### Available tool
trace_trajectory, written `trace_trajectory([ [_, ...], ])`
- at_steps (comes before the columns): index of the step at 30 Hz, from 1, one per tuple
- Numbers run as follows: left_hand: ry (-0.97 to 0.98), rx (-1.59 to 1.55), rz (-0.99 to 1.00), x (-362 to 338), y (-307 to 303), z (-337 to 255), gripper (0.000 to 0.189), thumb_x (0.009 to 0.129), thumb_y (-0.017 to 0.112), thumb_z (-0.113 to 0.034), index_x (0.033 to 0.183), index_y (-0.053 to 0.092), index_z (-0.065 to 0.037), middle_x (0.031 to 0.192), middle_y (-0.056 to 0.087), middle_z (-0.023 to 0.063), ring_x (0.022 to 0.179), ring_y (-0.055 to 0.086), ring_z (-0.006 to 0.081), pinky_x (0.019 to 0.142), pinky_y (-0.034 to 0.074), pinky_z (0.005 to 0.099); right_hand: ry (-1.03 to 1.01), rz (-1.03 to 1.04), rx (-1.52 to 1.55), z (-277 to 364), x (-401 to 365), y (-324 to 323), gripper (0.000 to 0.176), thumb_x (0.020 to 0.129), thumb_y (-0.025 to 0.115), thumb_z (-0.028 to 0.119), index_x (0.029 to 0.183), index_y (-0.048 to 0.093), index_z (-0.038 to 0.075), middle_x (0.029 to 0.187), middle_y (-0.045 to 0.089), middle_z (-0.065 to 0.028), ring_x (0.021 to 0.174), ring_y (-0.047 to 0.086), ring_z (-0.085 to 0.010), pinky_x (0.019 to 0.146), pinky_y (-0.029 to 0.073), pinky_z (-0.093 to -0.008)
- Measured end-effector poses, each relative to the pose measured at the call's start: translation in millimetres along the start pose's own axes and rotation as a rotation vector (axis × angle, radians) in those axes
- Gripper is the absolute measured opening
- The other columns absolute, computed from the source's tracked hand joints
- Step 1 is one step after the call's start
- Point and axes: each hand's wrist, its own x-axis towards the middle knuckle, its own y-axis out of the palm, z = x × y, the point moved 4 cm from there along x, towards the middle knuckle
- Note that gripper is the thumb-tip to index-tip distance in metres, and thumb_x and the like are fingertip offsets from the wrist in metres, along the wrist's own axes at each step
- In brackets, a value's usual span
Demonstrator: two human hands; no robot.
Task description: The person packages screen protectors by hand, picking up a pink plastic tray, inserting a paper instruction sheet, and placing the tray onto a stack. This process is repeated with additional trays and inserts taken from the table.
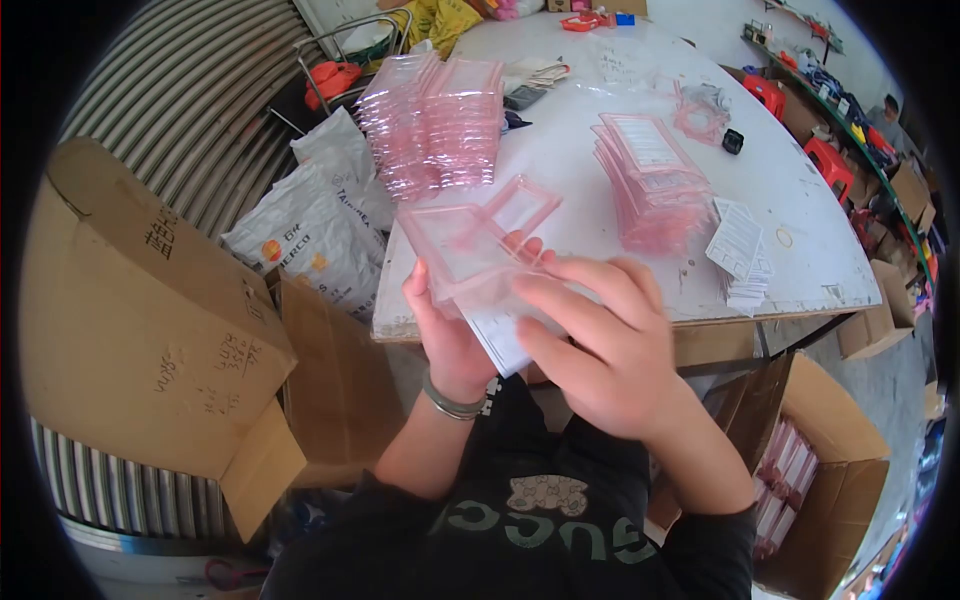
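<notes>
Head view, pink pouch (455, 240): seen mid-frame, clear-topped, held over the near table edge, above the lap.
Paper (497, 343): white, printed; seen at the pouch's lower end, partly hidden by it; can't be told if any of it is inside.
L hand (447, 335): pouch grasped from below/left, thumb at left edge, fingertips showing past the far side.
R hand (612, 345): fingers spread at the pouch's lower right; pinch or mere touch can't be told.
Handling (judged): pouch best kept flat & steady w/ L grip; paper best kept square to it, w/o bending corners; thin film not to be pulled hard.
Pouch vs grip: body lies above L palm, upper end jutting free twd frame centre; lower right corner by R fingertips.
Table (560, 130): stacked pouches (650, 165) & loose papers (738, 245) seen right of centre.
</notes>
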Motion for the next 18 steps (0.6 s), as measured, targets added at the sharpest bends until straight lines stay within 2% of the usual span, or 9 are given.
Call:
trace_trajectory([
  [2, 0.014, -0.164, 0.104, -1.0, -3.5, 2.2, 0.091, 0.092, 0.039, -0.07, 0.151, 0.033, -0.002, 0.149, 0.044, 0.0203, 0.136, 0.045, 0.0396, 0.111, 0.04, 0.0542, 0.059, 0.068, -0.017, 1.0, -0.1, 4.2, 0.029, 0.069, 0.066, 0.019, 0.092, 0.067, 0.002, 0.117, 0.063, -0.0129, 0.117, 0.058, -0.0296, 0.089, 0.043, -0.0446],
  [4, 0.066, 0.116, 0.017, -9.0, -1.1, 0.5, 0.089, 0.093, 0.039, -0.068, 0.154, 0.03, -0.004, 0.152, 0.042, 0.0195, 0.138, 0.043, 0.0387, 0.112, 0.039, 0.0545, 0.115, 0.117, -0.016, 4.6, 3.6, 0.2, 0.026, 0.072, 0.066, 0.019, 0.091, 0.069, 0.003, 0.123, 0.061, -0.0117, 0.119, 0.057, -0.0281, 0.096, 0.037, -0.0478],
  [5, 0.095, 0.257, -0.029, -11.1, -0.8, -1.7, 0.088, 0.093, 0.039, -0.067, 0.155, 0.028, -0.005, 0.153, 0.041, 0.0192, 0.139, 0.043, 0.0382, 0.112, 0.039, 0.0546, 0.097, 0.128, -0.049, 6.1, 4.8, -4.9, 0.024, 0.073, 0.066, 0.019, 0.09, 0.069, 0.003, 0.124, 0.062, -0.0119, 0.119, 0.057, -0.0276, 0.097, 0.037, -0.0481],
  [8, 0.093, 0.259, 0.047, -14.3, 1.6, 1.2, 0.09, 0.092, 0.042, -0.065, 0.157, 0.024, -0.005, 0.155, 0.038, 0.0197, 0.14, 0.042, 0.0366, 0.114, 0.037, 0.0542, 0.035, 0.136, -0.163, 10.8, 0.9, -9.3, 0.019, 0.075, 0.066, 0.02, 0.083, 0.072, 0.003, 0.122, 0.064, -0.013, 0.12, 0.058, -0.0259, 0.099, 0.036, -0.0503],
  [11, 0.08, 0.221, 0.106, -14.7, -8.7, 14.5, 0.094, 0.092, 0.041, -0.069, 0.159, 0.02, -0.006, 0.157, 0.032, 0.0295, 0.139, 0.042, 0.0413, 0.115, 0.034, 0.0553, -0.007, 0.129, -0.279, 13.1, -2.7, 3.8, 0.019, 0.073, 0.066, 0.019, 0.082, 0.072, 0.003, 0.119, 0.066, -0.0142, 0.119, 0.059, -0.0273, 0.101, 0.035, -0.0519],
  [14, 0.049, 0.2, 0.102, -15.8, -24.2, 15.0, 0.094, 0.09, 0.044, -0.064, 0.158, 0.019, -0.003, 0.159, 0.031, 0.0215, 0.142, 0.039, 0.0379, 0.116, 0.036, 0.0531, 0.004, 0.158, -0.386, 14.5, -1.6, 13.3, 0.018, 0.072, 0.065, 0.018, 0.081, 0.071, 0.003, 0.117, 0.067, -0.0157, 0.117, 0.06, -0.0285, 0.101, 0.037, -0.0517],
  [17, 0.102, 0.19, 0.084, -16.1, -20.0, 12.7, 0.095, 0.09, 0.045, -0.063, 0.158, 0.018, -0.002, 0.159, 0.031, 0.0219, 0.142, 0.039, 0.0382, 0.116, 0.035, 0.0522, -0.074, 0.257, -0.408, 16.1, 0.8, 20.6, 0.021, 0.071, 0.063, 0.019, 0.08, 0.069, 0.0, 0.115, 0.068, -0.0176, 0.115, 0.061, -0.0299, 0.1, 0.039, -0.051],
  [18, 0.093, 0.139, 0.127, -15.9, -18.6, 14.5, 0.096, 0.09, 0.045, -0.063, 0.158, 0.018, -0.002, 0.159, 0.031, 0.0219, 0.142, 0.039, 0.038, 0.117, 0.034, 0.052, -0.083, 0.199, -0.404, 16.3, -0.1, 23.0, 0.022, 0.071, 0.063, 0.019, 0.079, 0.069, 0.0, 0.114, 0.068, -0.0186, 0.114, 0.062, -0.0307, 0.099, 0.04, -0.0507],
])
